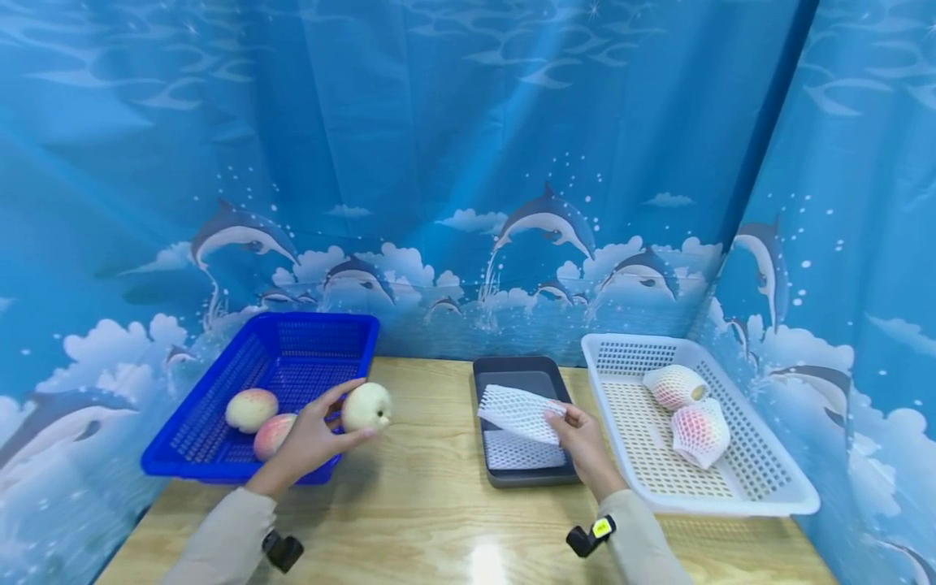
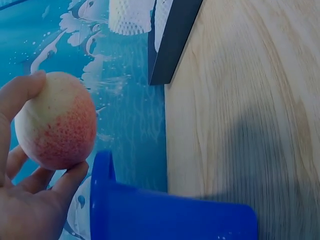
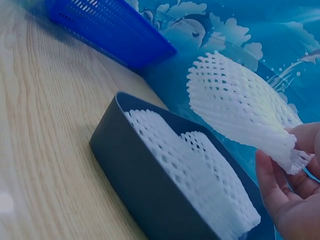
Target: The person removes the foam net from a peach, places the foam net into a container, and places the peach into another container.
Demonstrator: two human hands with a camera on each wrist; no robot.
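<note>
My left hand (image 1: 314, 439) grips a pale peach (image 1: 367, 407) at the right side of the blue basket (image 1: 192, 471). The left wrist view shows a red blush on this peach (image 2: 59, 122), with thumb and fingers around it. Two more peaches, one (image 1: 252, 410) beside the other (image 1: 274, 437), lie in the blue basket. My right hand (image 1: 587, 448) pinches one end of a white foam net sleeve (image 1: 521, 410) above the dark grey tray (image 1: 503, 479). More foam nets (image 3: 185, 172) lie inside that tray.
A white basket (image 1: 768, 479) stands on the right with two net-wrapped peaches, one (image 1: 676, 387) behind the other (image 1: 700, 433). Wooden tabletop (image 1: 431, 471) lies between the blue basket and the tray. A blue dolphin-print curtain (image 1: 468, 162) hangs behind the table.
</note>
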